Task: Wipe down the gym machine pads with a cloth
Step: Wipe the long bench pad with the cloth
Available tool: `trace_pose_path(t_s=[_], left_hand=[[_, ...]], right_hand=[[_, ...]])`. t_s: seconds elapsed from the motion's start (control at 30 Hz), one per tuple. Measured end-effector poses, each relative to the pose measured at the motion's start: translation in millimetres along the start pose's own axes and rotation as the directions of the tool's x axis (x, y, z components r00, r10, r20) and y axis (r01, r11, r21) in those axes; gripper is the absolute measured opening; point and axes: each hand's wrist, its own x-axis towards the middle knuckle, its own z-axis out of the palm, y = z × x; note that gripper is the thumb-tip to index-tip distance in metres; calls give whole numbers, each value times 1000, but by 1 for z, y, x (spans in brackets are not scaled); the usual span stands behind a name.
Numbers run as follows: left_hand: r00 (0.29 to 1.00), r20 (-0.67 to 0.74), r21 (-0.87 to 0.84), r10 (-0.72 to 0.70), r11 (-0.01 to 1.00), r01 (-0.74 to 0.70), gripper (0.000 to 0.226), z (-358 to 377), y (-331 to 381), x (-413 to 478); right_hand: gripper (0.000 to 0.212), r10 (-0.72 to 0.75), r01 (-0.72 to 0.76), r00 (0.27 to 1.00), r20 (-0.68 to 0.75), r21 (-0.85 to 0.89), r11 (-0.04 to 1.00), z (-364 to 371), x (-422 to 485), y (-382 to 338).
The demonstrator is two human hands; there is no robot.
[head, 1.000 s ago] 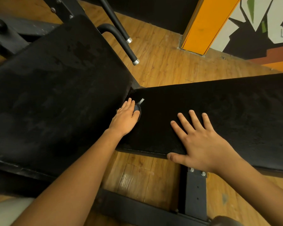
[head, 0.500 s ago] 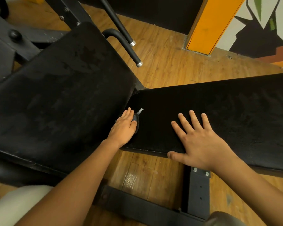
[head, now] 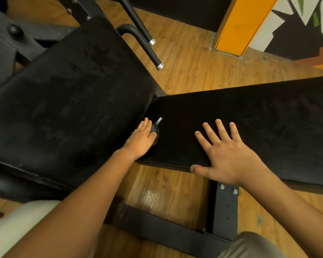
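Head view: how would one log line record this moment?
left hand on dark knob at pad joint | right hand flat on right pad | cloth not visible

Left hand [head: 141,139], right hand [head: 229,157] on black pad [head: 268,123]

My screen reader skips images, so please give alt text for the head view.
A person's right hand lies flat, fingers spread, on a black bench pad, while the left hand rests on a small dark round object beside a second pad. A wooden floor lies below.

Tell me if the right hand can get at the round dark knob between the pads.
Probably not: the left hand rests on the round dark knob, though the right hand lies flat close by.
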Motion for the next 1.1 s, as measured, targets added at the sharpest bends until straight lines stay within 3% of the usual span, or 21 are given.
trace_pose_path(t_s=[0.27, 0.4, 0.53, 0.7, 0.9, 1.0, 1.1], left_hand=[[1000, 6, 55, 23, 998, -23, 59, 9, 1, -43], [990, -138, 24, 22, 1000, -19, 54, 16, 3, -49], [946, -319, 31, 61, 998, -54, 45, 21, 11, -53], [875, -428, 267, 228, 956, -119, 50, 28, 23, -44], [754, -554, 327, 353, 925, -193, 47, 26, 54, -38], [729, -578, 339, 367, 920, -195, 45, 12, 74, -52], [732, -558, 384, 392, 903, -191, 44, -9, 96, -72]], right_hand=[[106, 5, -5, 1000, -10, 12, 1000, 0, -1, 0], [106, -1, 1, 1000, -13, 23, 1000, -1, -1, 0], [106, -3, 4, 1000, -19, 34, 999, 1, 1, 2], [106, -2, 4, 1000, -31, 52, 999, 3, 2, 2], [105, 6, -4, 1000, -28, 72, 997, 1, -2, -1], [95, -16, 21, 999, -30, 173, 985, -8, -5, 1], [76, 42, 28, 980, -196, 341, 940, -27, -17, 8]])
